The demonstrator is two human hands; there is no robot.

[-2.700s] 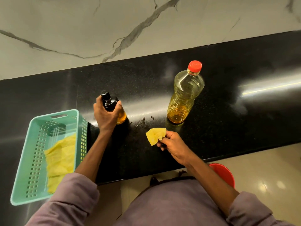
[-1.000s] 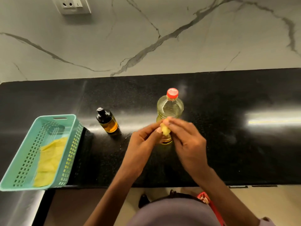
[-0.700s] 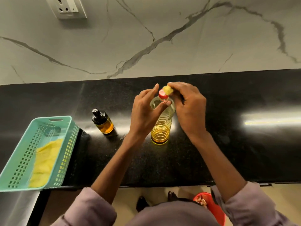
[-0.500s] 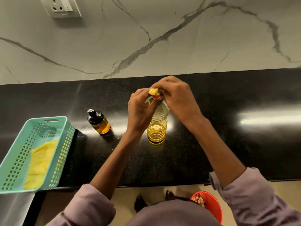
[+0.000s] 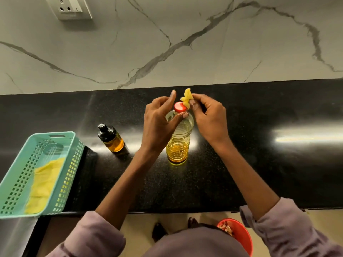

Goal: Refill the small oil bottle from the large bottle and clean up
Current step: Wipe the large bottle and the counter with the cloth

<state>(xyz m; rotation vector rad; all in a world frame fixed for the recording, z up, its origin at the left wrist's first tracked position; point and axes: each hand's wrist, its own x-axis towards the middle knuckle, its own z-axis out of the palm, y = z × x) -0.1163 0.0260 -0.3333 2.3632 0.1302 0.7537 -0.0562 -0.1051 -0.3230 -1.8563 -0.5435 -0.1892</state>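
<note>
Black and glossy, the table (image 5: 259, 164) carries the large bottle (image 5: 178, 145) upright near its middle, red cap (image 5: 179, 107) on, with oil filling roughly its lower part. Our left hand (image 5: 159, 123) curves around the bottle's neck, fingers spread, the thumb touching the shoulder just under the cap and the forefinger raised beside it. Our right hand (image 5: 208, 117) is closed in a pinch on a small crumpled yellow wipe (image 5: 186, 98), which it holds against the far right edge of the cap. The small oil bottle (image 5: 111, 138) stands to the left of the large one, apart from it, its black pump top on and amber oil in its lower half. Further left, a teal basket (image 5: 72, 164) sits at the table's near edge with a yellow cloth (image 5: 43, 184) lying flat inside. Below the table edge, on the floor by our right sleeve, is a red bin (image 5: 241, 236).
</note>
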